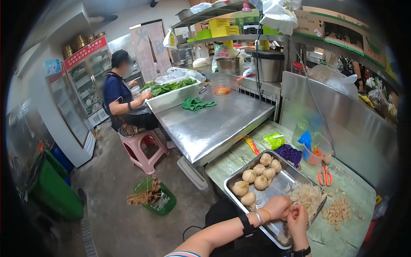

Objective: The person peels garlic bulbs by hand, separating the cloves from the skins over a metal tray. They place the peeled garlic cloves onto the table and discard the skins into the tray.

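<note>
Pinching fingers together in left hand (277, 207) and right hand (299, 219) on a bit (293, 212) too small to name, with bulbs (260, 182) far left, nearer left hand.

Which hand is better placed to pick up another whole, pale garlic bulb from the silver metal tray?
Left, most likely: the left hand is nearer the bulbs in the tray; the right hand is farther off, beyond it. Both look busy, fingers close together.
</note>
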### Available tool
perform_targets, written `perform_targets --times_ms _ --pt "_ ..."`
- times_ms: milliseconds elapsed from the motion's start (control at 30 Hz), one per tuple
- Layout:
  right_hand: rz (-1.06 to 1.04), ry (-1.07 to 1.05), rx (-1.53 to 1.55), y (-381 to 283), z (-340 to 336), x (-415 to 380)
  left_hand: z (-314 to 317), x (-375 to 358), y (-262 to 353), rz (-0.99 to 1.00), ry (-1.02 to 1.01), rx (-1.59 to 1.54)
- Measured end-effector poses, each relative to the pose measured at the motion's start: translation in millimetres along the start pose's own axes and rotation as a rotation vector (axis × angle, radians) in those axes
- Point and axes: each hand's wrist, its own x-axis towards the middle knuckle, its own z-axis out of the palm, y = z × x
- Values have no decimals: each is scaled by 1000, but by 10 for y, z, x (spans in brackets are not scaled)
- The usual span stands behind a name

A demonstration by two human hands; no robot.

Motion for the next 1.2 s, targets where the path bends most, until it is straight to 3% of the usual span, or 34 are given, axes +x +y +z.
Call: perform_targets --times_ms 67,200,367,567,667,700,800,833,867,900,933,1033,1100,1167,1200 --pt "-14 -2 -13 -7 11 -10 -5 4 -25 -213 -33 -146" --pt "58 14 31 -115 17 -40 -3 -83 -59 -131 -32 -154" --pt "-39 8 -127 48 70 -56 8 -197 44 94 20 67" --pt "-149 40 -220 -77 -13 -12 85 -110 5 33 53 32" --pt "-166 16 -211 -166 -19 -3 149 -106 -78 -239 132 -83" --pt "-159 -11 -228 -174 -26 -21 55 -67 -25 -454 15 -220" --pt "-50 -48 -187 -183 -55 -63 60 -94 -117 -495 105 -432" --pt "-48 3 -108 -174 -52 -65 18 -90 -162 -673 3 -675" --pt "-45 66 -33 -164 -63 -62 -163 -55 -38 -706 38 -792" --pt "-41 83 -1 -167 -92 -51 -69 -65 -70 -890 181 -1120" --pt "-33 101 30 -156 -117 -75 -27 -87 -123 -957 253 -1176" --pt "53 175 92 -45 -122 -166 -29 -73 -160 -870 356 -1030" --pt "-39 154 228 -184 -158 -130 -84 -60 -73 -836 385 -1059" --pt "-34 150 225 -161 -173 -116 -16 -134 -234 -607 513 -960" --pt "-63 162 150 -144 -173 -112 -44 -146 -218 -611 503 -960"
